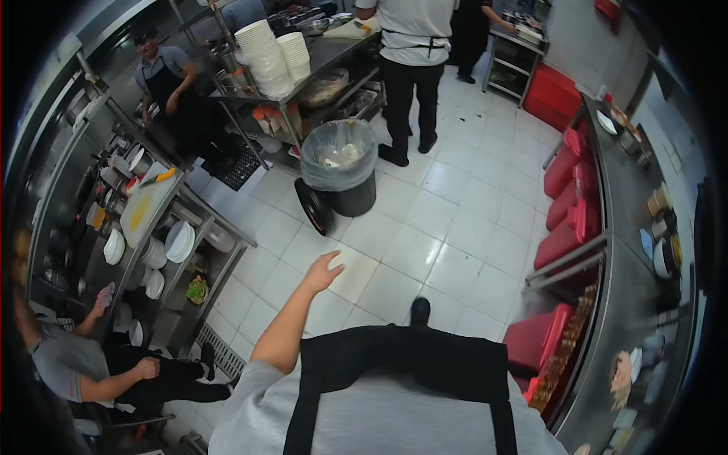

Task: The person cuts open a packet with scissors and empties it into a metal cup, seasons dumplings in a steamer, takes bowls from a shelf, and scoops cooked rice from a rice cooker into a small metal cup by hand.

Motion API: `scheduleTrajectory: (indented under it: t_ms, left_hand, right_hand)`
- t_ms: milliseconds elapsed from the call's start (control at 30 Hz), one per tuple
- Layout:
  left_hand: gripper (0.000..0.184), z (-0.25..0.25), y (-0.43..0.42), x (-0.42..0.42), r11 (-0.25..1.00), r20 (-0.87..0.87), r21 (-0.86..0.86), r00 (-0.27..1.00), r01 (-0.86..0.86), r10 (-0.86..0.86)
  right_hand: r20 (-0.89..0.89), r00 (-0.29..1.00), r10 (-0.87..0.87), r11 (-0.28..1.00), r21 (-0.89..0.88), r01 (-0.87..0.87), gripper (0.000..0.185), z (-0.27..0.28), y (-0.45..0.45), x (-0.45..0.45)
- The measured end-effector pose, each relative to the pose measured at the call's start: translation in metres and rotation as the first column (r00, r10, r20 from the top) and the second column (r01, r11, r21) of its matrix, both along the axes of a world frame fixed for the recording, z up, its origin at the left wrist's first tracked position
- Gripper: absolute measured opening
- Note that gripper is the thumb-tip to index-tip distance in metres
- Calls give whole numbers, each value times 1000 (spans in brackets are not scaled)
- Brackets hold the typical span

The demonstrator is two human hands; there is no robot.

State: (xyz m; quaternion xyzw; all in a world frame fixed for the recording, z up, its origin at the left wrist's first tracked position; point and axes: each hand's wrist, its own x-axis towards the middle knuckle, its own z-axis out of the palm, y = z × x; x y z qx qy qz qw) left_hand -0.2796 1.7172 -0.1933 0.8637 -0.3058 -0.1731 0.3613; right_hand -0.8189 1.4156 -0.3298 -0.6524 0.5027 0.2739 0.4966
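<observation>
My left hand (324,271) reaches forward over the white tiled floor (409,254), with its fingers apart and nothing in them. Nearest ahead of it stands a black trash bin (355,196) lined with a clear plastic bag (337,176) that holds some pale waste. A black round lid (313,206) leans against the bin's left side. My right hand is out of view, and my black apron (402,353) fills the bottom middle. One black shoe (420,310) shows on the floor ahead of me.
Red lidded bins (557,243) line the right side beneath a long steel counter (588,356). On the left, a steel shelf unit holds a cutting board (148,203) and white bowls (180,241). Stacked tubs (262,57) stand on the back table. Co-workers stand left, behind and ahead.
</observation>
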Motion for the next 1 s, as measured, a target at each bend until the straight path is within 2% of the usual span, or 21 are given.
scheduleTrajectory:
  t_ms: [33, 133, 233, 300, 333, 367, 400, 433, 500, 533, 567, 600, 633, 667, 700, 800, 833, 867, 933, 967, 1000]
  left_hand:
    - [60, -13, 15, 23, 1000, 36, -4, 999, -27, 27]
    - [66, -60, 73, 74, 929, -43, 340, 985, -145, 169]
    - [72, -112, 121, 82, 772, -131, 580, 906, -259, 402]
    - [64, -177, 131, 66, 762, -92, 620, 947, -188, 308]
    - [61, -195, 134, 65, 753, -72, 640, 963, -154, 259]
    - [57, -206, 130, 59, 748, -170, 663, 964, -43, 206]
    - [55, -215, 126, 50, 738, -269, 671, 951, 70, 154]
    - [50, -225, 115, 40, 719, -256, 648, 817, -251, 516]
    - [48, -231, 100, 36, 628, -348, 664, 577, -406, 739]
    - [47, -232, 94, 39, 605, -371, 670, 512, -430, 775]
    - [46, -233, 87, 46, 592, -385, 670, 473, -448, 793]
    - [45, -235, 82, 55, 579, -391, 669, 441, -466, 808]
    - [45, -233, 75, 67, 568, -394, 667, 419, -481, 818]
    - [44, -234, 71, 80, 558, -393, 662, 402, -501, 827]
    - [44, -234, 66, 96, 548, -382, 657, 398, -518, 834]
    - [43, -238, 56, 153, 568, -222, 639, 583, -518, 781]
    - [42, -237, 54, 178, 562, -119, 623, 644, -544, 755]
    - [42, -233, 47, 207, 514, -35, 548, 597, -660, 802]
    - [46, -199, 25, 267, 276, -93, 246, 261, -929, 961]
    - [47, -134, 3, 295, 150, -144, 136, 131, -979, 981]
    - [46, -115, -4, 316, 146, -186, 107, 125, -983, 975]
  right_hand:
    - [-23, 998, 51, 997, 59, -49, 47, -10, -14, 19]
    - [58, 970, 237, 954, 175, -244, 47, -36, -80, 112]
    - [361, 848, 389, 868, 164, -468, 46, -31, -184, 259]
    - [400, 746, 533, 814, 1, -581, 34, 103, -224, 404]
    - [356, 693, 627, 766, -117, -632, 23, 232, -223, 491]
    - [387, 545, 744, 668, -429, -608, 17, 249, -253, 558]
    - [202, 443, 873, 451, -680, -578, 20, 325, -248, 624]
    - [124, 351, 928, 300, -806, -510, 24, 387, -243, 682]
    - [257, -52, 965, 231, -926, -300, 15, 476, -241, 796]
    - [117, -200, 973, 83, -982, -172, 6, 523, -227, 843]
    - [85, -281, 956, 62, -994, -92, 9, 559, -213, 886]
    - [-92, -308, 947, -86, -996, 35, 13, 592, -204, 931]
    - [-128, -151, 980, -129, -992, 7, 13, 620, -191, 972]
    - [-189, -253, 949, -154, -976, 152, 12, 648, -181, 1009]
    - [-307, -234, 923, -238, -930, 279, 12, 672, -173, 1053]
    - [-205, -106, 973, -158, -926, 343, 19, 736, -130, 1136]
    - [-203, -148, 968, -131, -911, 391, 17, 753, -122, 1166]
    - [-176, -232, 957, -45, -876, 480, 14, 766, -117, 1199]
    - [-12, -283, 959, 129, -871, 474, 16, 788, -104, 1250]
    - [-1, -323, 946, 165, -858, 486, 17, 797, -100, 1277]
    - [6, -363, 932, 199, -845, 497, 17, 806, -98, 1306]
